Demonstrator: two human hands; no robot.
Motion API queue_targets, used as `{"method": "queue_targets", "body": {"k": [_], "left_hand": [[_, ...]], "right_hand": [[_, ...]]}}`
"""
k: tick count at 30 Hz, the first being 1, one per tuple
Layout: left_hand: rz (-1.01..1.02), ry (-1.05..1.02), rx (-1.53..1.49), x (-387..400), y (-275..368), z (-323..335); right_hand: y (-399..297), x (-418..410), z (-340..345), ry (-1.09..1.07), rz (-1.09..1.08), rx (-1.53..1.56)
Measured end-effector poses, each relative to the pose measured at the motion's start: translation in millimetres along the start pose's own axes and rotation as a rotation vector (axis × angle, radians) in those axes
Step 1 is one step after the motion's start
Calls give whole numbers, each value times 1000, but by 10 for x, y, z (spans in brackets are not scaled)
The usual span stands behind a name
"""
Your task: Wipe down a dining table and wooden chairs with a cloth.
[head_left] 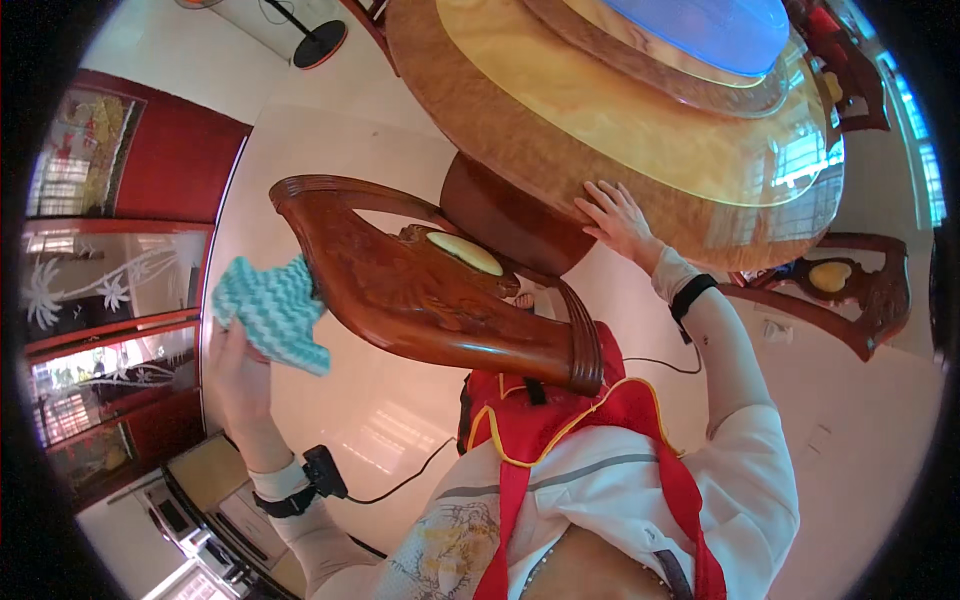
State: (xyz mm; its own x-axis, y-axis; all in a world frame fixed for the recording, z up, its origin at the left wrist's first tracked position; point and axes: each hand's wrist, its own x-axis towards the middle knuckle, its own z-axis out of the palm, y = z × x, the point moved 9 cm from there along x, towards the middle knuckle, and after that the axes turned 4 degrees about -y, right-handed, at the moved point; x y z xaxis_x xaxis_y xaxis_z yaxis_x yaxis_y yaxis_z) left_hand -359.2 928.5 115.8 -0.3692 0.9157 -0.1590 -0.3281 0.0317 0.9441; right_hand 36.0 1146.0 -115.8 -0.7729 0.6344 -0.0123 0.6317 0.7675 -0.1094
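Note:
My left hand [241,364] holds a teal-and-white striped cloth [274,315] at the left, beside the carved top rail of a polished wooden chair back [420,300]. The cloth reaches the chair's outer edge; whether it presses on the wood cannot be told. A pale oval inlay [465,253] sits in the chair back. My right hand [619,221] lies with spread fingers at the rim of a glossy marble-look round table [637,142], holding nothing.
Further wooden chairs [862,285] stand right of the table. A red cabinet with glass doors [112,277] lines the left side. A round black stand base [320,45] is at the upper left. Thin cables [405,480] run from both wrist straps.

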Motion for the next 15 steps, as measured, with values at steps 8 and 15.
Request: {"method": "queue_targets", "body": {"k": [8, 15], "left_hand": [[247, -49, 115, -771, -89, 903], [204, 101, -100, -1334, -811, 2378]], "right_hand": [[385, 90, 128, 1, 7, 352], [592, 180, 79, 113, 92, 875]]}}
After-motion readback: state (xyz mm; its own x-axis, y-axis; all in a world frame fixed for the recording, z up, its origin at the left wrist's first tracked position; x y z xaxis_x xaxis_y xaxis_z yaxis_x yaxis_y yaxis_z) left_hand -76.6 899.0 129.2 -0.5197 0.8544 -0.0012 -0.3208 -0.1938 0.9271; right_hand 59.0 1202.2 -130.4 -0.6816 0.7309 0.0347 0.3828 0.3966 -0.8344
